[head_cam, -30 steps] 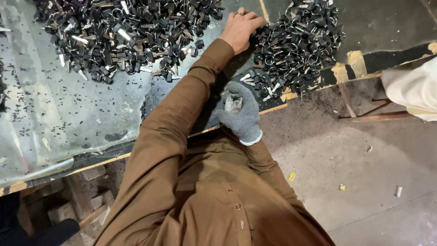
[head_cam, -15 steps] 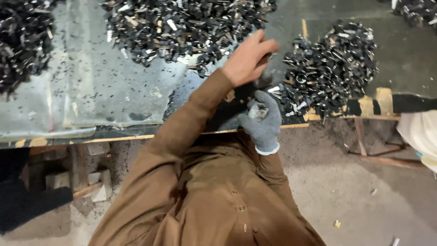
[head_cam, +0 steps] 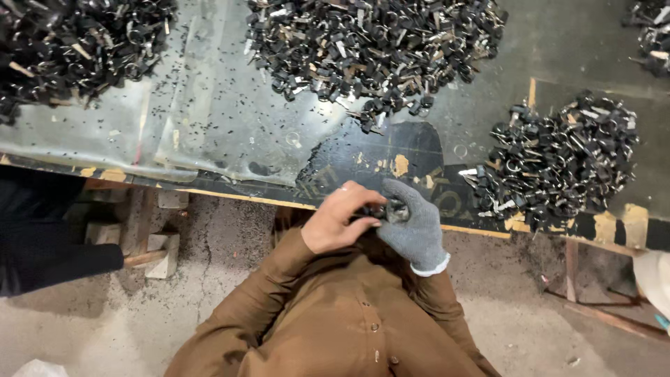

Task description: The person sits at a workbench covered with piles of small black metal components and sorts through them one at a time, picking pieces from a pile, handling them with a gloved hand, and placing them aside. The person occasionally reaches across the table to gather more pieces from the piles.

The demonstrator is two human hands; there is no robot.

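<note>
The bare left hand (head_cam: pixel 338 222) and the grey-gloved right hand (head_cam: pixel 413 225) meet just over the near edge of the desk (head_cam: pixel 230 132). Both hands pinch one small dark metal piece (head_cam: pixel 388 210) between their fingers; it may be a key, but it is mostly hidden. Piles of dark metal pieces (head_cam: pixel 565 160) lie on the desk nearby.

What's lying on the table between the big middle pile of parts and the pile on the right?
Head view: the middle pile and right pile are separated by mostly bare dark table with a yellow strip.
</note>
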